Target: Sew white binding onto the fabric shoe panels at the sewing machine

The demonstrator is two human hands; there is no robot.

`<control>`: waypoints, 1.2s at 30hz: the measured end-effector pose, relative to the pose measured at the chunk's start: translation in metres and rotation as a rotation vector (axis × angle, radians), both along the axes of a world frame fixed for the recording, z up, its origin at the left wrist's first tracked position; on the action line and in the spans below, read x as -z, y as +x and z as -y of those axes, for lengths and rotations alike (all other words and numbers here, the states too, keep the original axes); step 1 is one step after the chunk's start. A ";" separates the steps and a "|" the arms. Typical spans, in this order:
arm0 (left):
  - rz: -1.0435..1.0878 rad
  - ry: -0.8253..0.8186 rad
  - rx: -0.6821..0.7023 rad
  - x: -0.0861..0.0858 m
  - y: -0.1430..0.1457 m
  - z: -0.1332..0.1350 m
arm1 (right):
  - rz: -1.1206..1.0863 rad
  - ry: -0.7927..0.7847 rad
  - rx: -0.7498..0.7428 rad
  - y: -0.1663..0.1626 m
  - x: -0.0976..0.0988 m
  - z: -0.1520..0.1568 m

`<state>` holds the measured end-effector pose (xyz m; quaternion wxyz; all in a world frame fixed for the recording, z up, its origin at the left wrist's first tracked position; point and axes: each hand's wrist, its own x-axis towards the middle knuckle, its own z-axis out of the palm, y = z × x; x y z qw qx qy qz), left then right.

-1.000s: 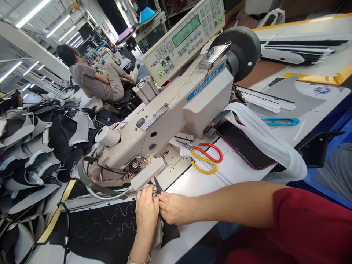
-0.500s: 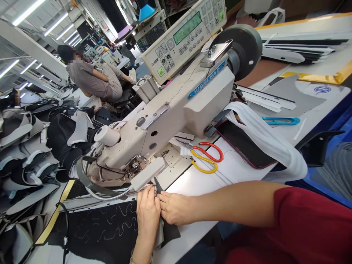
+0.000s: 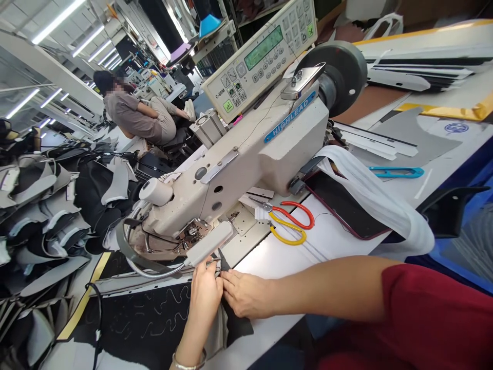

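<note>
Below the head of a sewing machine point(image 3: 246, 169), my left hand point(image 3: 204, 290) is closed on the edge of a dark fabric piece point(image 3: 154, 313) with grey trim and wavy stitch lines. Its fingertips are close to the white elongated lamp point(image 3: 210, 242), and a bracelet circles the wrist. Touching it on the right, my right hand point(image 3: 246, 293) has its fingers bent and pressed together on the same fabric edge. Between the two sets of fingertips, the folded edge is partly hidden. The needle area lies behind the lamp.
Scissors with red and yellow handles point(image 3: 288, 226) lie right of the machine bed. Beyond them are a phone point(image 3: 342, 205), a white strip point(image 3: 385, 205) and blue thread snips point(image 3: 400, 172). Cut pieces point(image 3: 46, 205) are heaped at left. Another person point(image 3: 138, 113) sits behind.
The view has shifted slightly, so the machine and background sit a little further right. My left wrist has swung left and shows more of the bracelet; both hands stay at the fabric edge.
</note>
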<state>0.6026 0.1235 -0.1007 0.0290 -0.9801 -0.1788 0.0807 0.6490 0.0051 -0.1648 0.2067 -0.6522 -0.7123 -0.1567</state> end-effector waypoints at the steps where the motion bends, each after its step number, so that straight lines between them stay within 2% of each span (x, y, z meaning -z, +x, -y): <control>1: -0.016 -0.027 -0.015 -0.001 0.002 0.001 | 0.000 -0.001 -0.006 0.001 -0.001 0.000; 6: -0.026 -0.047 -0.074 -0.002 0.008 0.013 | -0.011 -0.097 -0.051 0.001 -0.008 0.001; 9: -0.025 -0.034 -0.111 0.000 0.009 0.016 | 0.008 -0.096 -0.028 -0.001 -0.011 0.002; 16: -0.095 -0.131 -0.140 0.002 0.007 0.004 | 0.044 -0.023 -0.020 -0.003 -0.009 0.002; 22: -0.015 -0.165 -0.099 0.006 0.007 -0.001 | 0.043 -0.017 -0.033 -0.002 -0.007 -0.005; 27: -0.025 -0.191 -0.142 0.002 0.019 -0.007 | 0.012 -0.096 -0.033 0.009 -0.005 -0.017; 32: 0.022 -0.191 -0.194 0.004 0.026 -0.012 | 0.010 -0.053 -0.035 0.018 0.006 -0.024; 36: 0.023 -0.154 -0.233 0.008 0.023 -0.009 | -0.056 -0.055 -0.079 0.018 0.005 -0.020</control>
